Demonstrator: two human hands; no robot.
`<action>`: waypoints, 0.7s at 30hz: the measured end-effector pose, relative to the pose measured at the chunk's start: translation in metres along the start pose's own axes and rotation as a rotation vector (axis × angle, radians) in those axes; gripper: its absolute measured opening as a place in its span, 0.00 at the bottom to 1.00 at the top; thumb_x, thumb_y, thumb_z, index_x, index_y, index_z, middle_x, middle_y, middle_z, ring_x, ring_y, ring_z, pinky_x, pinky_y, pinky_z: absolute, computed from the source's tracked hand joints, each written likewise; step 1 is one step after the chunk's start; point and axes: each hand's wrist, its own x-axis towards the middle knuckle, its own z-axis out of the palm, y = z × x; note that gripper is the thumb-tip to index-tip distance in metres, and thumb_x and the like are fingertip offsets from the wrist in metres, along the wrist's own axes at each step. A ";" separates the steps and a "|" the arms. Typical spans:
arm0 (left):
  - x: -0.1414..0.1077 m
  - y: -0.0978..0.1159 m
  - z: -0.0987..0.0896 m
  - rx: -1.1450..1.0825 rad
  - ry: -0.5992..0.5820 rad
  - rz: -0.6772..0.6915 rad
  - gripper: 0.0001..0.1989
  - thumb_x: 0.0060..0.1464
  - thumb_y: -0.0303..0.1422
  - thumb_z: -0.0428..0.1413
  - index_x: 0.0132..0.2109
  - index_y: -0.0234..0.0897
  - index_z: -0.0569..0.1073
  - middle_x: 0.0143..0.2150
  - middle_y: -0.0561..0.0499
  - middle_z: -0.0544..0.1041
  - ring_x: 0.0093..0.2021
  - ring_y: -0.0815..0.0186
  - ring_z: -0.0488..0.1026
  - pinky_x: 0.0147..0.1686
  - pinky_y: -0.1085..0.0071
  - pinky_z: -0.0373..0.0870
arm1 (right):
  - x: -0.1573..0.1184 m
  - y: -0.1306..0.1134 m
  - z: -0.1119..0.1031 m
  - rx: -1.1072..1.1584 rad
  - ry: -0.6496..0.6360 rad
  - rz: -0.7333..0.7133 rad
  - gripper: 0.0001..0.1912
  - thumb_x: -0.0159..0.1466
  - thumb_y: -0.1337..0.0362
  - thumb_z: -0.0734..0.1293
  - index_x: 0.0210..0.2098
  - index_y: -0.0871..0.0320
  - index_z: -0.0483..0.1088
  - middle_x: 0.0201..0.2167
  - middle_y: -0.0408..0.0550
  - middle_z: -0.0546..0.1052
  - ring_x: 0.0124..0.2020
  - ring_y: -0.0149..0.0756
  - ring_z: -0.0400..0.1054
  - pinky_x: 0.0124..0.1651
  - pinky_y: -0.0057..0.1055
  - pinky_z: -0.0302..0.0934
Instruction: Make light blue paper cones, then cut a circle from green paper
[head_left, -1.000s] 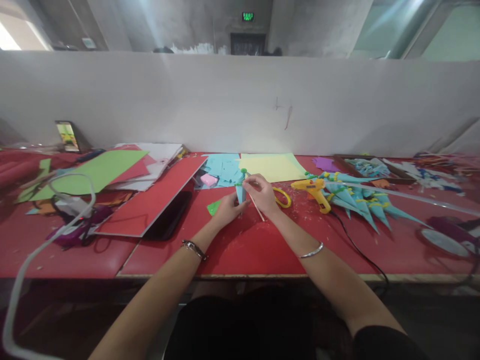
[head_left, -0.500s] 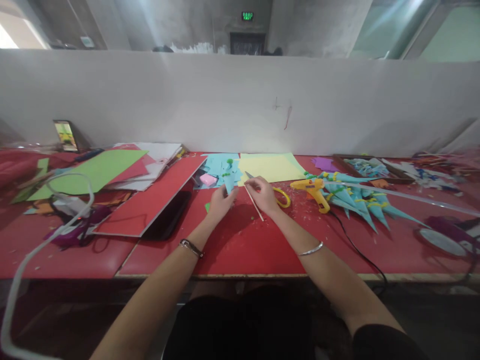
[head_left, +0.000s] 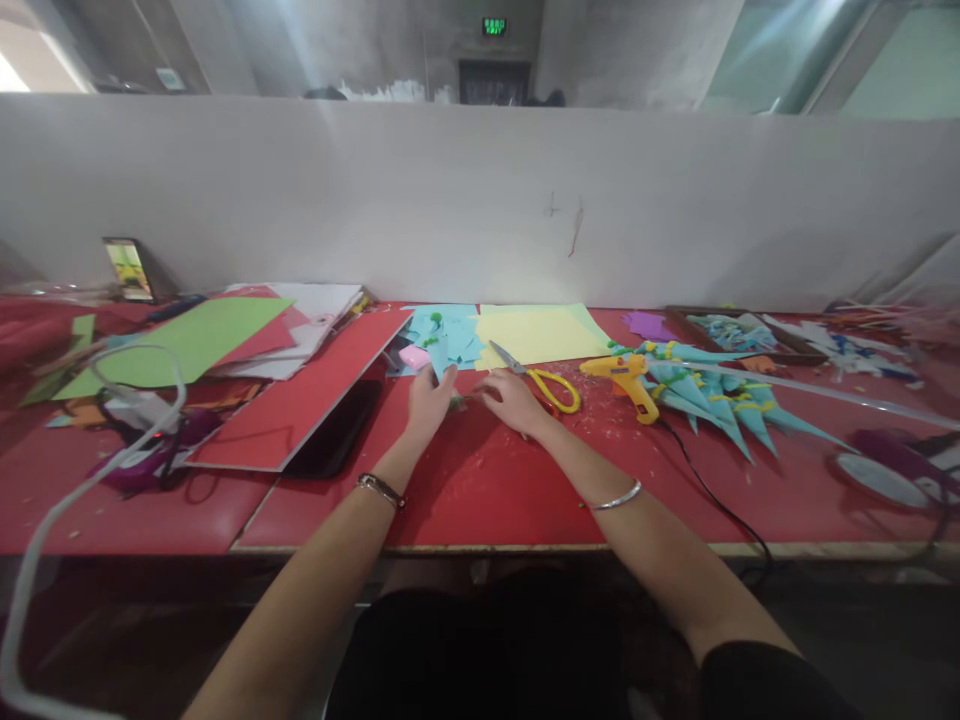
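My left hand (head_left: 429, 402) is closed around the lower part of a light blue paper cone (head_left: 439, 360), which stands upright with a green pom-pom (head_left: 436, 320) at its top. To its right, my right hand (head_left: 514, 402) hovers low over the red tabletop, fingers bent and slightly apart, with nothing visible in them. Scissors (head_left: 559, 391) with yellow handles lie just beyond the right hand, blades pointing away to the left. Behind the cone are a pink block (head_left: 413, 357) and pale blue paper pieces (head_left: 463, 335).
A yellow glue gun (head_left: 626, 383) rests on the right beside several finished blue paper cones (head_left: 712, 400). Yellow paper (head_left: 544, 335) lies at the back. On the left, a red board (head_left: 300, 400) leans over a dark object, near a power strip (head_left: 154, 450) and a propped phone (head_left: 129, 270).
My left hand has moved slightly left with the cone. The right hand has shifted a little left and lower, uncovering the scissors; the thin stick it held is no longer visible.
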 end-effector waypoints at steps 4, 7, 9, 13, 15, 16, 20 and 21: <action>-0.001 0.001 0.000 -0.002 -0.006 0.007 0.12 0.46 0.41 0.48 0.28 0.36 0.67 0.18 0.57 0.61 0.22 0.71 0.58 0.24 0.75 0.54 | 0.001 0.000 -0.001 0.052 0.107 0.007 0.08 0.56 0.71 0.60 0.30 0.60 0.71 0.28 0.46 0.71 0.32 0.33 0.65 0.38 0.32 0.59; -0.002 0.001 0.001 -0.024 -0.010 0.016 0.12 0.46 0.41 0.49 0.27 0.36 0.67 0.18 0.57 0.62 0.22 0.70 0.59 0.24 0.75 0.54 | 0.004 -0.005 -0.010 0.098 0.198 0.029 0.07 0.56 0.71 0.60 0.29 0.59 0.70 0.29 0.46 0.73 0.32 0.33 0.66 0.38 0.31 0.60; -0.002 0.002 0.001 -0.021 -0.021 0.036 0.12 0.45 0.41 0.49 0.27 0.36 0.67 0.17 0.57 0.61 0.21 0.70 0.59 0.23 0.75 0.53 | 0.006 -0.011 -0.024 0.137 0.234 0.045 0.07 0.56 0.70 0.60 0.29 0.58 0.70 0.30 0.46 0.73 0.32 0.32 0.66 0.37 0.30 0.60; -0.005 0.005 0.001 0.043 -0.045 0.059 0.12 0.46 0.41 0.49 0.25 0.36 0.66 0.16 0.58 0.60 0.20 0.71 0.59 0.21 0.75 0.51 | -0.006 -0.034 -0.075 0.043 0.047 0.015 0.05 0.55 0.69 0.62 0.27 0.58 0.70 0.27 0.44 0.72 0.29 0.31 0.66 0.34 0.28 0.58; -0.007 0.007 0.001 0.070 -0.049 0.037 0.13 0.46 0.42 0.49 0.25 0.37 0.65 0.16 0.58 0.60 0.19 0.71 0.59 0.20 0.75 0.51 | -0.026 -0.046 -0.100 -0.069 -0.148 -0.002 0.05 0.54 0.67 0.63 0.24 0.57 0.70 0.24 0.42 0.71 0.26 0.30 0.63 0.30 0.27 0.55; -0.008 0.008 0.001 0.083 -0.049 0.027 0.13 0.47 0.42 0.48 0.24 0.37 0.64 0.16 0.58 0.60 0.19 0.71 0.59 0.20 0.75 0.51 | -0.039 -0.051 -0.109 -0.097 -0.228 0.015 0.04 0.54 0.67 0.63 0.24 0.57 0.69 0.23 0.42 0.71 0.25 0.30 0.63 0.28 0.26 0.54; -0.011 0.010 0.002 0.141 -0.068 0.026 0.15 0.47 0.43 0.48 0.22 0.38 0.61 0.16 0.56 0.63 0.19 0.70 0.61 0.21 0.74 0.51 | -0.097 -0.061 -0.118 -0.099 -0.399 0.162 0.03 0.55 0.65 0.64 0.25 0.57 0.68 0.23 0.43 0.71 0.25 0.31 0.63 0.29 0.27 0.54; -0.011 0.010 0.002 0.146 -0.079 0.036 0.15 0.48 0.42 0.47 0.21 0.38 0.60 0.15 0.56 0.63 0.19 0.70 0.61 0.20 0.74 0.50 | -0.110 -0.061 -0.114 -0.068 -0.409 0.203 0.03 0.56 0.65 0.64 0.27 0.57 0.68 0.23 0.44 0.70 0.25 0.31 0.63 0.28 0.27 0.55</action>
